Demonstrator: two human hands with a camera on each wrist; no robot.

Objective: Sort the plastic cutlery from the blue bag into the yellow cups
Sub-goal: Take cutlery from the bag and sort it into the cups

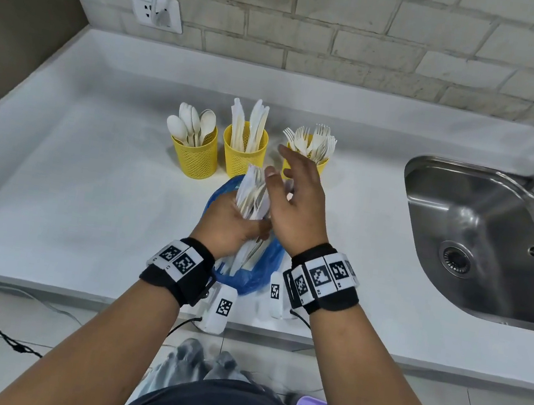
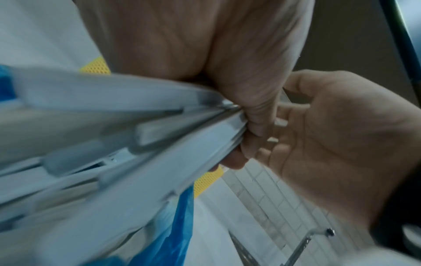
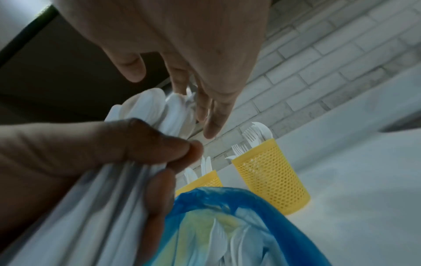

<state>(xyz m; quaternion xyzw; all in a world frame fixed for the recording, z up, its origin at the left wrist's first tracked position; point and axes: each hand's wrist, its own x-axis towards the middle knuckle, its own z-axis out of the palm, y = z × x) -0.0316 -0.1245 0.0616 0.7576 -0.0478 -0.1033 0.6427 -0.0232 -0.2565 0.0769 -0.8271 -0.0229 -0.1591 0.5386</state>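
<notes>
My left hand (image 1: 229,223), just below the middle of the head view, is clamped round a bundle of white plastic cutlery (image 1: 255,194). The long handles run from lower right up toward upper centre, heads fanning out above my fist. My right hand (image 1: 296,202) hovers beside the fan's right edge, fingers spread and loose, holding nothing; whether a fingertip touches a piece I cannot tell. It is the hand nearer the heads, so I judge it will pluck the next piece.

Under both hands lies the crumpled blue plastic bag (image 1: 257,277), with more white pieces inside in the right wrist view. Just above the hands stand three yellow perforated plastic cups in a row: the left cup (image 1: 193,155) holds spoons, the middle cup (image 1: 243,151) knives, the right cup (image 1: 321,165) forks, partly hidden behind my right fingers.

The white countertop (image 1: 58,175) lies open to the left. A steel sink (image 1: 478,240) fills the right side, well apart from the cups.
</notes>
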